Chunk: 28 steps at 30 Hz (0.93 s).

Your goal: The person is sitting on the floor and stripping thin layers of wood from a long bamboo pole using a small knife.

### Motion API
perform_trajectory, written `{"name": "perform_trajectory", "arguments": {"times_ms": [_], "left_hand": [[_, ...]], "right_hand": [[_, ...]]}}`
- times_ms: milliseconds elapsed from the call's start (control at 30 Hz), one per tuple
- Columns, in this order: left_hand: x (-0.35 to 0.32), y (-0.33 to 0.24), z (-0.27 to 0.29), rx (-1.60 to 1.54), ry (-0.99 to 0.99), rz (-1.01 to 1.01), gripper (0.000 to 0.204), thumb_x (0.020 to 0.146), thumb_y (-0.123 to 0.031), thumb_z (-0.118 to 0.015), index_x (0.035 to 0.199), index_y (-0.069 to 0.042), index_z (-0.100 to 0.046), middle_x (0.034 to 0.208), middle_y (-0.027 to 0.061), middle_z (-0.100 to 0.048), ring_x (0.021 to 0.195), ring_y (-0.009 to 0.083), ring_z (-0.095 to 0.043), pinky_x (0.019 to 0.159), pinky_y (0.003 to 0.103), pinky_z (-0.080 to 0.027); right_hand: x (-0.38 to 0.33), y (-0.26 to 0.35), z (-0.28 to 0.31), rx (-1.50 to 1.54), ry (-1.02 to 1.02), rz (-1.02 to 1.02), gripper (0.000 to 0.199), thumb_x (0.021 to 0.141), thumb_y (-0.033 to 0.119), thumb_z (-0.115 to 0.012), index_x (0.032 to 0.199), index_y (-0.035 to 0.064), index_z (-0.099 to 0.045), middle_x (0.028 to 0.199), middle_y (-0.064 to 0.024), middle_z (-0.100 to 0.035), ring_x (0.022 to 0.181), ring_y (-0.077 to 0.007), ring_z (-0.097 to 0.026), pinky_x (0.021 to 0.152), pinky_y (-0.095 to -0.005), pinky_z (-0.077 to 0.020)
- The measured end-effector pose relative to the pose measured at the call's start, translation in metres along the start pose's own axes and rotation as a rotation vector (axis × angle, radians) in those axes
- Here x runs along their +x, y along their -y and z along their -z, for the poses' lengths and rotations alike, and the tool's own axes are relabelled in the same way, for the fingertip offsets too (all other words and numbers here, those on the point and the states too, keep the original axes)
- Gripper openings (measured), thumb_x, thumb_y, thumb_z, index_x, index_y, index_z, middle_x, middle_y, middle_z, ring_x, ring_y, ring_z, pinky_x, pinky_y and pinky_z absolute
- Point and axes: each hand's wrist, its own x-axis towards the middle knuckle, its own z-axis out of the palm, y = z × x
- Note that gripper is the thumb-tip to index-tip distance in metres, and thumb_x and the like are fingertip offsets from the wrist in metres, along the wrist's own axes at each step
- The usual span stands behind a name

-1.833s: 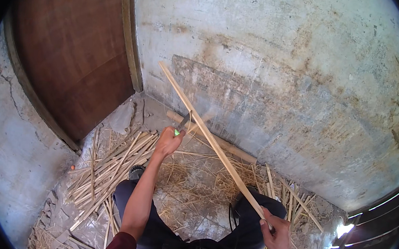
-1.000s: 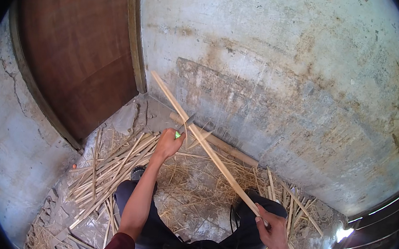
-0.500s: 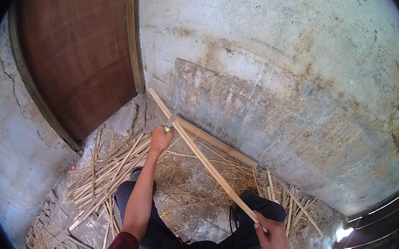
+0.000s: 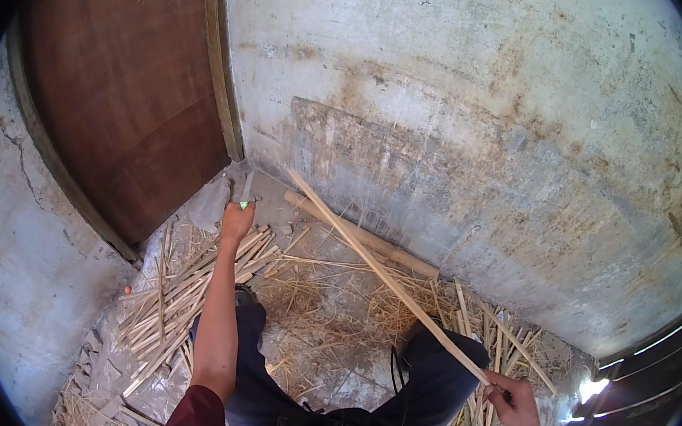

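My left hand [image 4: 237, 221] is closed round the green handle of a knife [image 4: 247, 189], whose blade points away toward the foot of the wall. At the lower right, my right hand [image 4: 514, 405] pinches the near end of a long, pale bamboo strip [image 4: 388, 278]. The strip slants up and to the left across my right knee, its far end raised before the wall. Knife and strip are apart. Beneath the strip's far part, a thicker bamboo pole [image 4: 371, 240] lies along the base of the wall.
Cut strips [image 4: 176, 304] lie heaped left of my legs, and more strips [image 4: 500, 351] lie at the right. Thin shavings [image 4: 331, 311] litter the floor between my feet. A stained wall [image 4: 463, 143] rises ahead, with a brown door [image 4: 122, 93] on the left.
My left hand with the knife has moved left, away from the strip. My right hand has drawn the strip to the right and slightly toward me.
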Motion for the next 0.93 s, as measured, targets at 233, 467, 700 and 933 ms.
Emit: {"name": "perform_trajectory", "arguments": {"times_ms": [233,467,700,933], "left_hand": [[-0.025,-0.036,0.011,-0.307,0.409,0.081,0.066,0.103,-0.059,-0.062,0.100,0.006,-0.074,0.062,0.0060,-0.056,0.057,0.0182,-0.053,0.058,0.040,-0.042],[-0.096,-0.111,0.016,-0.797,0.742,0.147,0.076,0.111,-0.066,-0.048,0.125,0.005,-0.071,0.062,-0.0093,-0.022,0.052,0.0066,-0.024,0.051,0.028,-0.023],[-0.099,-0.114,0.013,-1.105,0.727,0.055,0.042,0.116,-0.042,-0.053,0.117,-0.003,-0.067,0.061,-0.0094,-0.022,0.051,0.0064,-0.026,0.051,0.027,-0.026],[-0.102,-0.114,0.009,-1.387,0.865,0.000,0.034,0.116,-0.036,-0.053,0.105,-0.005,-0.062,0.057,-0.0089,-0.023,0.048,0.0062,-0.025,0.049,0.027,-0.027]], "right_hand": [[0.030,-0.009,-0.028,0.016,-0.006,0.035,0.032,0.095,0.011,-0.070,0.126,0.0047,-0.076,0.063,-0.0098,-0.061,0.052,-0.0172,-0.056,0.055,-0.0355,-0.0420],[0.058,0.010,-0.056,0.017,0.077,0.133,0.033,0.097,0.013,-0.072,0.129,0.0052,-0.072,0.063,-0.0098,-0.060,0.053,-0.0197,-0.057,0.054,-0.0361,-0.0415],[0.072,0.016,-0.061,-0.027,0.066,0.221,0.034,0.097,0.016,-0.074,0.129,0.0068,-0.070,0.072,-0.0129,-0.068,0.061,-0.0252,-0.069,0.060,-0.0377,-0.0496],[0.107,-0.008,-0.071,0.128,0.387,0.116,0.052,0.097,0.036,-0.082,0.139,0.0095,-0.064,0.109,-0.0166,-0.080,0.104,-0.0345,-0.079,0.095,-0.0365,-0.0592]]}}
